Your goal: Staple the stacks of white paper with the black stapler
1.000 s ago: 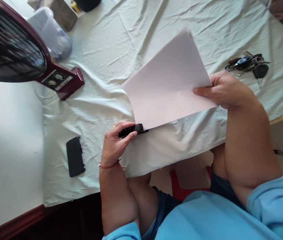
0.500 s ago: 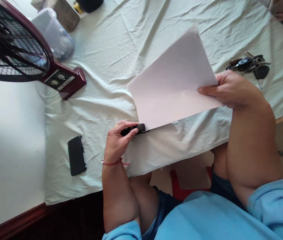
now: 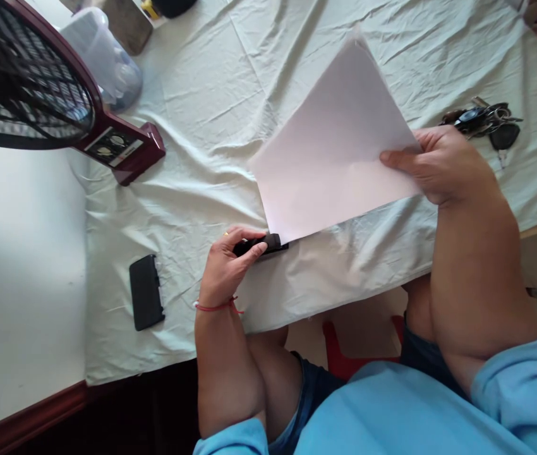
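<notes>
Stapler [image 3: 272, 241], black, near the front edge of the cloth-covered desk [image 3: 193, 202], at the near-left corner of the white paper [image 3: 330, 151]. Set with its long axis almost level across the view, roughly in line with the desk's near edge, tipped only slightly upward to the right. Aimed right, front end toward the paper, rear end back under the left hand [image 3: 225, 262]. Grasped there between thumb and fingers, thumb along the near side. Cannot tell how far the paper's corner reaches into its mouth.

Gripped at the opposite end of the paper, thumb on top: the right hand [image 3: 439, 164]. Held with the paper's long axis slanting from lower left to upper right, one corner pointing away toward the far side of the desk.

Just beyond the right hand, a bunch of keys [image 3: 484, 120]. Left of the left hand, well apart, a flat black object [image 3: 146, 292]. Farther back on the left, a dark red fan [image 3: 107, 142] and a translucent container [image 3: 102, 60].
</notes>
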